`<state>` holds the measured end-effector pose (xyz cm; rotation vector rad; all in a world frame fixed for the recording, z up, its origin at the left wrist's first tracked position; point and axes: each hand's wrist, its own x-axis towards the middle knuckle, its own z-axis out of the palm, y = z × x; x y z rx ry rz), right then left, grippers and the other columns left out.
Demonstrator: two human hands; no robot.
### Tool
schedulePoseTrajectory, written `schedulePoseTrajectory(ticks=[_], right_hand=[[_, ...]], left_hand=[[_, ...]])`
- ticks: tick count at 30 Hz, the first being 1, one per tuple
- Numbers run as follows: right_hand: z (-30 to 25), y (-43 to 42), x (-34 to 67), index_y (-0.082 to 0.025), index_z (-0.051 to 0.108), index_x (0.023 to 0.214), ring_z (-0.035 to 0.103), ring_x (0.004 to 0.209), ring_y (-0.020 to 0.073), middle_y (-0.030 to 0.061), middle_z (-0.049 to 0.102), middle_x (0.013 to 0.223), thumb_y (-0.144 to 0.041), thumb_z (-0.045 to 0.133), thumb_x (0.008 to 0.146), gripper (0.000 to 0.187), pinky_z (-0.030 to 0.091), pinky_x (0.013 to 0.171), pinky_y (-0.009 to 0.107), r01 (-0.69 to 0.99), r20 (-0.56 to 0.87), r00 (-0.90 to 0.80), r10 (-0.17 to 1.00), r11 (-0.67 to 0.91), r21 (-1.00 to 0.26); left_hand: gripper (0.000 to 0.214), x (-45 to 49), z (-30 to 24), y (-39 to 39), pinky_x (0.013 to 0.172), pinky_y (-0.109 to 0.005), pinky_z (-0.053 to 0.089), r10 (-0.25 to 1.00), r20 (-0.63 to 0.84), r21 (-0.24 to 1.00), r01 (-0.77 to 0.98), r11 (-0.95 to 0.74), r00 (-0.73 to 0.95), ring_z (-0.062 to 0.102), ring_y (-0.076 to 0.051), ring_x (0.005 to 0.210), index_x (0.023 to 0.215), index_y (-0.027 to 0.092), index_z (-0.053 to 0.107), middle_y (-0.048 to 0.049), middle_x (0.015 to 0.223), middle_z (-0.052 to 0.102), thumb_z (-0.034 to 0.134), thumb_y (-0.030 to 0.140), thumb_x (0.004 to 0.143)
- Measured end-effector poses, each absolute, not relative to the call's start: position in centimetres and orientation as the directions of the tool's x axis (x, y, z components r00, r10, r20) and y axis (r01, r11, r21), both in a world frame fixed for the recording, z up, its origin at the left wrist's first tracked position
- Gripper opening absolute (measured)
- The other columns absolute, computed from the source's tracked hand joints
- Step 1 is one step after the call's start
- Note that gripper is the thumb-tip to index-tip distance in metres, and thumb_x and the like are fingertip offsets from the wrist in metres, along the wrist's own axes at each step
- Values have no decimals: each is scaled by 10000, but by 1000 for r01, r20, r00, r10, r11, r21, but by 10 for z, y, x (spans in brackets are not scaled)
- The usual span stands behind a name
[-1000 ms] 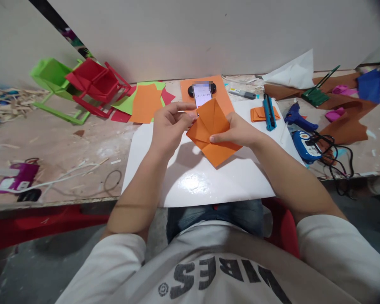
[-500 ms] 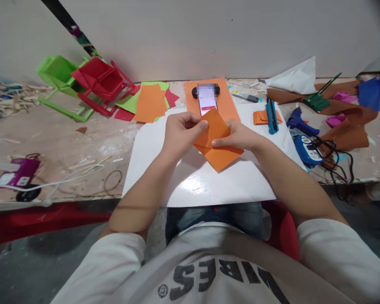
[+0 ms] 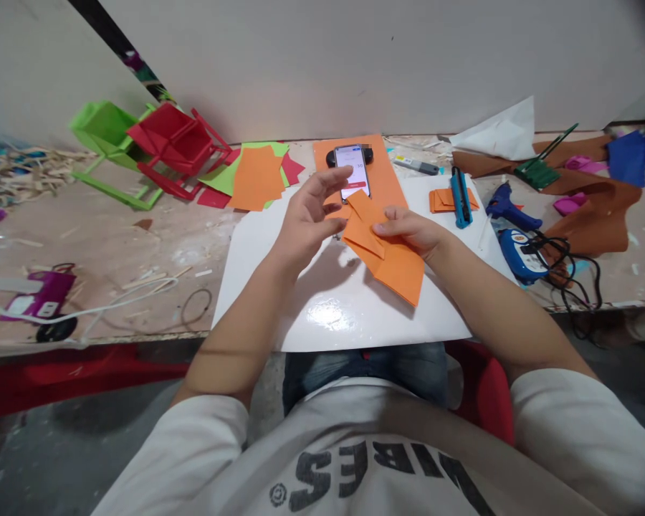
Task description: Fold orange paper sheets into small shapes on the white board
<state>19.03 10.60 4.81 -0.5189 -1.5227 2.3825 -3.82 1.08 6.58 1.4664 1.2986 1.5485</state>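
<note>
A sheet of orange paper (image 3: 395, 266) with creases and a folded-over flap is held above the white board (image 3: 322, 315). My right hand (image 3: 411, 231) grips its right side, thumb on top and the other fingers mostly hidden underneath. Just left of the paper is my left hand (image 3: 312, 218), its fingers apart and curved, with nothing in them. Its thumb tip comes close to the paper's left edge; whether they touch I cannot tell. Behind the hands, a lit phone (image 3: 353, 172) leans on a dark round object over a flat orange sheet (image 3: 390, 168).
Folded orange pieces (image 3: 439, 201) lie under a blue cutter (image 3: 461, 197) at right. Beyond are a blue glue gun (image 3: 510, 208) and a blue corded device (image 3: 522, 256). Red (image 3: 177, 143) and green (image 3: 107, 136) miniature chairs stand left, near coloured sheets (image 3: 255, 179).
My left hand has let go of the orange paper and opened. The paper has turned in my right hand, and a flap now lies folded over it.
</note>
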Motion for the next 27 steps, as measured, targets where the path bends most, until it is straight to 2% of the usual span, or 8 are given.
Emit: schedulePoseTrajectory(ticks=[4, 8, 10, 12, 15, 19, 23, 27], right_hand=[[33, 105, 184, -188, 900, 1014, 913, 877, 275, 105, 922, 934, -629, 1133, 789, 547, 761, 831, 357, -36, -110, -949, 296, -447, -894], [42, 115, 190, -202, 917, 1085, 910, 978, 285, 137, 943, 1079, -756, 1063, 855, 618, 764, 980, 413, 12, -80, -966, 246, -265, -964], [54, 125, 199, -243, 910, 1169, 887, 1033, 255, 103, 934, 1184, -771, 1004, 937, 585, 741, 962, 387, 25, -68, -927, 368, -121, -992], [64, 138, 210, -297, 868, 1204, 856, 1071, 230, 52, 903, 1245, -794, 929, 1012, 536, 709, 945, 379, -9, 36, -793, 608, 47, -999], [73, 153, 224, -308, 805, 1032, 797, 985, 244, 57, 852, 1100, -832, 859, 1048, 528, 683, 1007, 455, -42, 380, -448, 810, 406, -913], [76, 146, 228, -375, 838, 1074, 766, 954, 307, 91, 820, 1083, -774, 755, 1127, 411, 677, 966, 561, -83, 747, -143, 649, 745, -662], [75, 120, 217, -398, 842, 1222, 794, 1267, 371, 93, 815, 1356, -595, 739, 1112, 248, 700, 1082, 648, 0, 872, -367, 325, 937, -349], [67, 106, 206, -405, 834, 1227, 722, 1449, 433, 95, 783, 1523, -543, 827, 997, 268, 684, 1196, 732, 106, 744, -545, 387, 912, -397]], left_hand=[[617, -38, 53, 14, 1107, -492, 708, 898, 439, 893, 119, -433, -30, 853, -371, 1404, 1025, 303, 855, -124, 1353, 907, 1117, 801, 772], [606, -42, 35, 22, 951, -437, 710, 866, 497, 865, 103, -491, -51, 868, -268, 992, 918, 268, 809, -64, 969, 872, 1086, 801, 841], [530, -42, 31, 24, 838, -394, 685, 842, 528, 846, 155, -510, -111, 809, -217, 846, 923, 268, 803, -31, 910, 839, 1088, 714, 883], [389, -40, 29, 23, 805, -369, 671, 800, 576, 811, 242, -533, -170, 778, -194, 813, 935, 272, 807, -9, 893, 823, 1065, 564, 931], [143, -35, 30, 20, 827, -345, 668, 732, 640, 753, 378, -538, -234, 776, -184, 843, 948, 272, 813, 7, 904, 827, 949, 310, 965], [102, -30, 31, 18, 824, -320, 647, 693, 669, 719, 467, -514, -267, 777, -177, 851, 951, 258, 800, 7, 924, 842, 841, 165, 958], [95, -31, 29, 18, 823, -311, 635, 678, 683, 699, 509, -501, -271, 778, -177, 841, 964, 251, 799, 1, 928, 849, 855, 177, 983], [97, -30, 31, 16, 842, -320, 640, 664, 709, 651, 584, -485, -238, 771, -183, 846, 975, 254, 806, -3, 934, 850, 850, 168, 989]])
